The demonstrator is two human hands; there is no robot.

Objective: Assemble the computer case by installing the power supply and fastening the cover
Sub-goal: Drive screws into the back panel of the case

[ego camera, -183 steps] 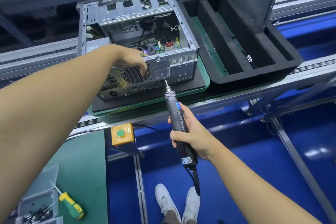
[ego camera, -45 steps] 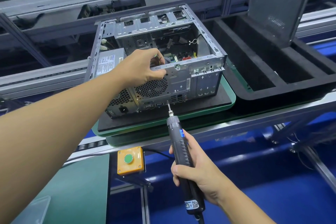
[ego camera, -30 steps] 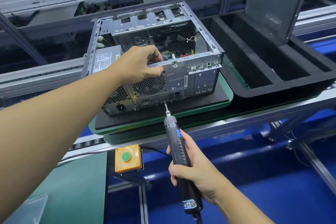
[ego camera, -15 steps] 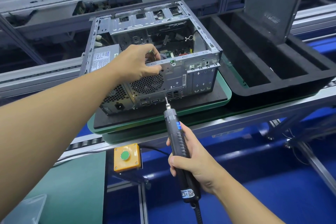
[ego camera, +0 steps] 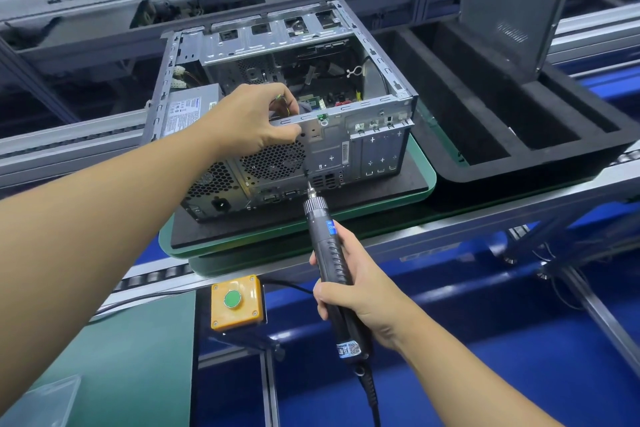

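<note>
The open computer case (ego camera: pixel 363 149) sits on a black mat on a green tray (ego camera: pixel 427 180), its power supply (ego camera: pixel 187 107) in the left rear corner. The left hand (ego camera: pixel 249 118) grips the case's upper rear rail. The right hand (ego camera: pixel 360 295), in front of the case, is wrapped round an electric screwdriver (ego camera: pixel 329 246) whose bit touches the rear panel beside the fan grille. Right of the case lies a black foam tray (ego camera: pixel 485 149).
</note>
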